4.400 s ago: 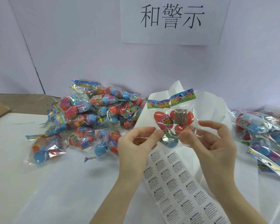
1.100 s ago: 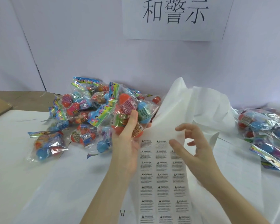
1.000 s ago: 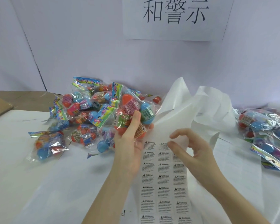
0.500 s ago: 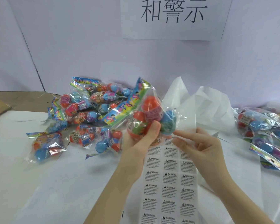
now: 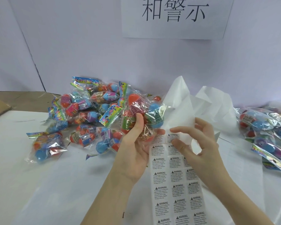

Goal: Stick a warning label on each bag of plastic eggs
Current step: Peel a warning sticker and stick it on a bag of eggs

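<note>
My left hand grips a clear bag of plastic eggs, orange, blue and green, with a colourful header strip, held just above the table. A sheet of white warning labels runs from under my hands towards me. My right hand is at the sheet's top row, its index finger and thumb pinching a warning label beside the bag. The lower part of the bag is hidden behind my left hand.
A heap of egg bags lies at the left on the white table, and another pile of bags at the right edge. Crumpled white backing paper stands behind my hands. A paper sign hangs on the wall.
My left hand has lowered the bag and shifted it left. My right hand has moved from beside the bag down to the top row of the label sheet.
</note>
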The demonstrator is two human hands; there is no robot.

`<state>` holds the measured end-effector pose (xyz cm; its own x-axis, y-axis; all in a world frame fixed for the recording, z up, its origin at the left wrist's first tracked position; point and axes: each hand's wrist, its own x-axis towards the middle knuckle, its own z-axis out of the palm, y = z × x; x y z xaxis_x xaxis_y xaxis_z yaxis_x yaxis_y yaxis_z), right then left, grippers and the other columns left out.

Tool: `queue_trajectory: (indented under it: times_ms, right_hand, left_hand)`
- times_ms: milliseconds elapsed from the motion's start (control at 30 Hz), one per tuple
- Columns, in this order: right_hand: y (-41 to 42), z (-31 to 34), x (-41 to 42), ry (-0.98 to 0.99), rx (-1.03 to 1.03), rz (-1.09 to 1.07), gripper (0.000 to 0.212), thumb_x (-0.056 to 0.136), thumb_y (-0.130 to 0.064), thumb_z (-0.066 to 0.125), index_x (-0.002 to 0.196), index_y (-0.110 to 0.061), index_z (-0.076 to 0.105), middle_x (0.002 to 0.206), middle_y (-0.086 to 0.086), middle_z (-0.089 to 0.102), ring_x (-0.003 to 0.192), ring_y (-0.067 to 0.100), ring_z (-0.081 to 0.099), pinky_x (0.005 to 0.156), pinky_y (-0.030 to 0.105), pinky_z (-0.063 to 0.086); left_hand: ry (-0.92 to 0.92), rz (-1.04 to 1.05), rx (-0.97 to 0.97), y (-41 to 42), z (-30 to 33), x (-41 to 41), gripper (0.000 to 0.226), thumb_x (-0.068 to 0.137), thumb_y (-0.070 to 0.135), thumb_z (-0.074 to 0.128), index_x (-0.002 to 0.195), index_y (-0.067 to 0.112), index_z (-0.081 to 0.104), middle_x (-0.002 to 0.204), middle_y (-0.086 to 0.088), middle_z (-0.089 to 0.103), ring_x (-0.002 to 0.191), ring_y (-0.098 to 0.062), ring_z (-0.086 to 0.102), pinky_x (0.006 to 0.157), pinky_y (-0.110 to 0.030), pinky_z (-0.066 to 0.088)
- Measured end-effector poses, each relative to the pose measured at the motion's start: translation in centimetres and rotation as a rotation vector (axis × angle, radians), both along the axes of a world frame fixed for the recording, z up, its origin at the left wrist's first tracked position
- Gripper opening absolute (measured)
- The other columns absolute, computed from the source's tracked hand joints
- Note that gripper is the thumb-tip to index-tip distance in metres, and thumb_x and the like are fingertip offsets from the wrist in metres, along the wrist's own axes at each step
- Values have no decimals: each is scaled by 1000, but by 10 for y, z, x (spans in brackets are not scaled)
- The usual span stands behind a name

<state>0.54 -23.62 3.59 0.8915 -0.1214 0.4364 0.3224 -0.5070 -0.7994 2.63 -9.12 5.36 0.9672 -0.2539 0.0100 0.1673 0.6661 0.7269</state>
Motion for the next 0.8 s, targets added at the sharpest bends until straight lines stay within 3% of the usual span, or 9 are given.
queue_trajectory:
  times_ms: [67,133,233,433,533,633,733,800]
  right_hand:
    - [1,-1,0,-44,-148,-78,39,77,-22,73,80,-58,56,120,-23,35,112,-9,26,95,18,7]
    - [1,-2,0,-73,-227,-118,43,77,-23,73,81,-60,52,125,-16,32,110,-12,19,92,19,5]
    - [0,-2,0,-75,-218,-116,42,77,-22,73,76,-59,52,125,-14,32,113,-10,17,94,20,6]
    - [-2,1,-1,-45,-188,-87,39,75,-20,75,75,-53,55,121,-30,28,122,-2,20,94,20,5]
    - [-1,1,-1,-64,-132,-122,31,70,-30,77,77,-53,58,126,-29,30,125,-1,22,96,24,6]
    - [1,3,-2,-239,-112,-247,26,67,-45,75,85,-54,58,129,-20,36,124,5,28,98,35,11]
    - [0,0,1,-478,-315,-312,13,76,-39,63,89,-41,62,115,-3,49,114,22,36,88,42,22]
    - [-1,-4,4,-481,-365,-262,13,78,-35,59,86,-35,70,107,-5,53,108,23,37,82,39,21]
  left_hand:
    - [-2,4,-19,0,0,0,30,70,41,60,68,16,77,68,-4,71,60,-15,69,53,-25,54]
    - [-15,3,-1,0,0,0,30,69,41,60,69,17,77,69,-3,72,61,-14,69,54,-25,54]
    - [-31,0,21,0,-1,0,31,67,42,61,71,17,78,70,-3,72,61,-13,69,54,-25,54]
    - [-59,4,46,0,-1,-1,29,66,41,61,73,18,78,69,-3,72,61,-13,68,56,-24,54]
    - [-55,26,55,-1,-1,0,26,65,39,63,74,19,78,69,-3,71,61,-14,68,56,-24,54]
    - [-29,23,36,-1,0,1,24,62,38,66,72,19,77,69,-4,71,59,-15,67,54,-25,54]
    - [-28,10,48,-1,-1,1,26,64,39,65,72,18,78,68,-3,71,58,-14,67,54,-24,54]
    - [-43,-8,54,0,-1,0,28,68,39,61,73,18,78,68,-3,71,59,-13,67,55,-23,54]
